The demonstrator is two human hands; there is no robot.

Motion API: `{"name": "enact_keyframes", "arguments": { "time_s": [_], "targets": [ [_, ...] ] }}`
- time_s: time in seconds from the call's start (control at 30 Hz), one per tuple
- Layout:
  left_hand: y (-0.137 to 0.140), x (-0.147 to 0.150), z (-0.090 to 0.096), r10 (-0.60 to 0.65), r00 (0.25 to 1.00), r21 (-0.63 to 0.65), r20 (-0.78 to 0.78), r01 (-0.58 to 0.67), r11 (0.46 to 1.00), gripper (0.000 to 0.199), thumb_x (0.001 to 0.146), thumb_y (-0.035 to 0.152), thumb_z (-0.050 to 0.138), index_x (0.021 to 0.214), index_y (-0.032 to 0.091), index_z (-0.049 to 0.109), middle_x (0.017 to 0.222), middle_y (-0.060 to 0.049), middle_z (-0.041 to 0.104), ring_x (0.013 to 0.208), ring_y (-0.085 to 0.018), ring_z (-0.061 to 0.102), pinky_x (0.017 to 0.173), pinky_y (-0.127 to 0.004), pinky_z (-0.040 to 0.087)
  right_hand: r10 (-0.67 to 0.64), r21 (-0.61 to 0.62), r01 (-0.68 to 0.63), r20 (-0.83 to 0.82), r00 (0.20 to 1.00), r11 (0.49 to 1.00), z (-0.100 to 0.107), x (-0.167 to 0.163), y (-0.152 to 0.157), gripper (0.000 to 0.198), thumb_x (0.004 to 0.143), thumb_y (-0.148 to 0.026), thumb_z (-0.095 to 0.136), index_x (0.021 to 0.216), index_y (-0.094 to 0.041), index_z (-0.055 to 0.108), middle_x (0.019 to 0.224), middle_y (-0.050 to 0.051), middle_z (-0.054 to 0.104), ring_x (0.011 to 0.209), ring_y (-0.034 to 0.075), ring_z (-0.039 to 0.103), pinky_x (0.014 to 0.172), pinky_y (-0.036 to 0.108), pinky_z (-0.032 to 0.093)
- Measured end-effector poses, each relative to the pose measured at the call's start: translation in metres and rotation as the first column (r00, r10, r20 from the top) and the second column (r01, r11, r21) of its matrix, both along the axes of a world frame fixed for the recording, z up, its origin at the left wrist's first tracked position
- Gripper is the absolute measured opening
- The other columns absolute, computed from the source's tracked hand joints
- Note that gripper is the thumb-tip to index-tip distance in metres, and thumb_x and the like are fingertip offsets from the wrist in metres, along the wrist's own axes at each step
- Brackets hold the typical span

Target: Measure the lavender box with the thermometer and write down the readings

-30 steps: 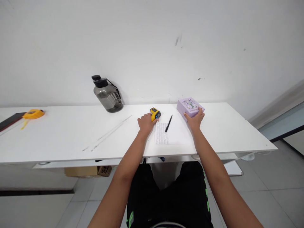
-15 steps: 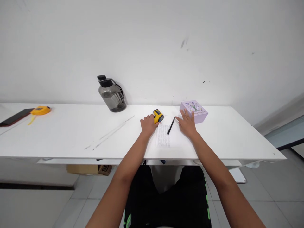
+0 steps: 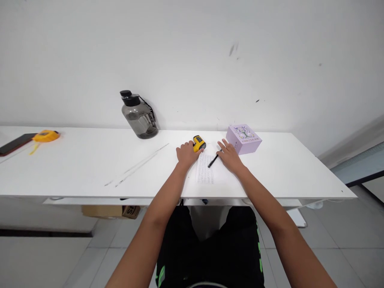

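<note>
My left hand (image 3: 186, 154) is closed against the left side of a yellow and black tape measure (image 3: 199, 143), its thumb along the near edge; the fingertips are partly hidden. Just below lies a white sheet of paper (image 3: 205, 172) covered with rows of handwriting. A black pen (image 3: 213, 161) slants over the sheet, its upper end between the thumb and fingers of my right hand (image 3: 230, 157). Right behind that hand stands a lilac tea box (image 3: 244, 139) with a printed tree on its lid.
A grey see-through water bottle (image 3: 139, 118) with a black lid stands near the wall. Farther left, a second yellow tape measure (image 3: 46, 136) lies beside a dark flat object (image 3: 16, 144). The white table (image 3: 288, 176) has its front edge close to my lap; a cardboard box (image 3: 105, 211) is underneath.
My right hand has come off the lilac box, moved left and taken hold of the pen, which now slants more. My left hand stays at the tape measure. The view has shifted slightly.
</note>
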State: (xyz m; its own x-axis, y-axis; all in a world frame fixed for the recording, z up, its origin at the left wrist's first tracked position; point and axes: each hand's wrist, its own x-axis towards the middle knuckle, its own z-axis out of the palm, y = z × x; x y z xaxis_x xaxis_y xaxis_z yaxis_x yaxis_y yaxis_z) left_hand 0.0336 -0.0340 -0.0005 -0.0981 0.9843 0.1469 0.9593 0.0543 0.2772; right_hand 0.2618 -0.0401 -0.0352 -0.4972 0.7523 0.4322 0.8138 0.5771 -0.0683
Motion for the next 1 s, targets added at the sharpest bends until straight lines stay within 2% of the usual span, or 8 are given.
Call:
{"name": "enact_keyframes", "arguments": {
  "time_s": [0.23, 0.37, 0.43, 0.53, 0.63, 0.73, 0.87, 1.0],
  "targets": [
    [0.003, 0.0, -0.002, 0.011, 1.0, 0.054, 0.001, -0.011, 0.998, 0.049, 0.086, 0.065, 0.054, 0.113, 0.024, 0.057, 0.115, -0.011, 0.069, 0.11, -0.031, 0.06, 0.09, -0.044, 0.04, -0.087, -0.073, 0.083, -0.052, 0.995, 0.994, 0.002, 0.005, -0.001, 0.025, 0.098, -0.021, 0.048, 0.104, -0.018, 0.071, 0.15, 0.013, 0.054, 0.15, 0.039, 0.032, 0.111, 0.064, 0.038],
    [0.003, 0.001, -0.005, 0.011, 1.0, 0.065, 0.009, -0.012, 0.998, 0.048, 0.086, 0.064, 0.055, 0.112, 0.024, 0.058, 0.115, -0.011, 0.069, 0.111, -0.031, 0.06, 0.091, -0.043, 0.04, -0.006, -0.095, -0.001, -0.075, 0.997, 0.996, 0.007, 0.004, 0.0, 0.024, 0.097, -0.02, 0.047, 0.1, -0.019, 0.071, 0.136, 0.013, 0.065, 0.144, 0.036, 0.041, 0.11, 0.059, 0.039],
    [0.004, 0.0, -0.005, 0.015, 1.0, 0.06, 0.017, -0.016, 0.998, 0.047, 0.086, 0.064, 0.055, 0.113, 0.025, 0.058, 0.117, -0.011, 0.069, 0.113, -0.03, 0.06, 0.092, -0.043, 0.04, 0.001, -0.113, -0.014, -0.114, 0.994, 0.994, 0.011, 0.002, -0.003, 0.026, 0.098, -0.021, 0.043, 0.101, -0.018, 0.068, 0.118, 0.015, 0.072, 0.13, 0.034, 0.056, 0.104, 0.051, 0.045],
    [0.004, 0.0, -0.005, 0.013, 1.0, 0.05, 0.016, -0.014, 0.999, 0.048, 0.086, 0.065, 0.055, 0.113, 0.025, 0.057, 0.117, -0.01, 0.068, 0.113, -0.03, 0.06, 0.09, -0.042, 0.041, -0.136, -0.163, 0.094, -0.274, 0.952, 0.982, 0.015, -0.004, -0.014, 0.028, 0.1, -0.029, 0.037, 0.111, -0.019, 0.06, 0.1, 0.014, 0.073, 0.094, 0.029, 0.068, 0.08, 0.04, 0.051],
    [0.005, 0.0, -0.004, 0.009, 1.0, 0.044, 0.012, -0.01, 0.999, 0.048, 0.086, 0.066, 0.055, 0.113, 0.025, 0.057, 0.117, -0.01, 0.068, 0.111, -0.03, 0.06, 0.089, -0.041, 0.041, -0.215, -0.194, 0.14, -0.445, 0.87, 0.971, 0.016, -0.012, -0.024, 0.027, 0.097, -0.042, 0.041, 0.111, -0.023, 0.054, 0.085, 0.007, 0.068, 0.071, 0.024, 0.063, 0.064, 0.033, 0.045],
    [0.005, 0.0, -0.004, 0.009, 1.0, 0.046, 0.026, -0.01, 0.999, 0.048, 0.087, 0.065, 0.055, 0.113, 0.026, 0.057, 0.12, -0.011, 0.068, 0.114, -0.031, 0.059, 0.091, -0.042, 0.041, -0.22, -0.192, 0.145, -0.461, 0.86, 0.971, 0.014, -0.019, -0.03, 0.029, 0.09, -0.054, 0.05, 0.082, -0.026, 0.049, 0.063, 0.0, 0.055, 0.058, 0.019, 0.052, 0.059, 0.03, 0.038],
    [0.005, 0.0, -0.005, 0.001, 0.999, 0.052, 0.041, -0.003, 0.999, 0.048, 0.087, 0.064, 0.055, 0.114, 0.025, 0.057, 0.12, -0.011, 0.068, 0.114, -0.031, 0.058, 0.092, -0.042, 0.041, -0.111, -0.105, 0.071, -0.46, 0.881, 0.992, 0.014, -0.022, -0.029, 0.043, 0.096, -0.054, 0.035, 0.063, -0.026, 0.034, 0.063, 0.003, 0.051, 0.062, 0.019, 0.05, 0.064, 0.033, 0.039],
    [0.006, 0.0, -0.004, 0.006, 0.999, 0.023, 0.034, -0.007, 1.0, 0.05, 0.087, 0.065, 0.055, 0.116, 0.025, 0.056, 0.121, -0.012, 0.067, 0.114, -0.031, 0.058, 0.091, -0.042, 0.041, -0.063, -0.118, 0.002, -0.512, 0.856, 0.993, 0.014, -0.021, -0.024, 0.043, 0.098, -0.052, 0.024, 0.075, -0.025, 0.049, 0.082, 0.009, 0.064, 0.082, 0.023, 0.059, 0.079, 0.038, 0.044]
  ]
}}
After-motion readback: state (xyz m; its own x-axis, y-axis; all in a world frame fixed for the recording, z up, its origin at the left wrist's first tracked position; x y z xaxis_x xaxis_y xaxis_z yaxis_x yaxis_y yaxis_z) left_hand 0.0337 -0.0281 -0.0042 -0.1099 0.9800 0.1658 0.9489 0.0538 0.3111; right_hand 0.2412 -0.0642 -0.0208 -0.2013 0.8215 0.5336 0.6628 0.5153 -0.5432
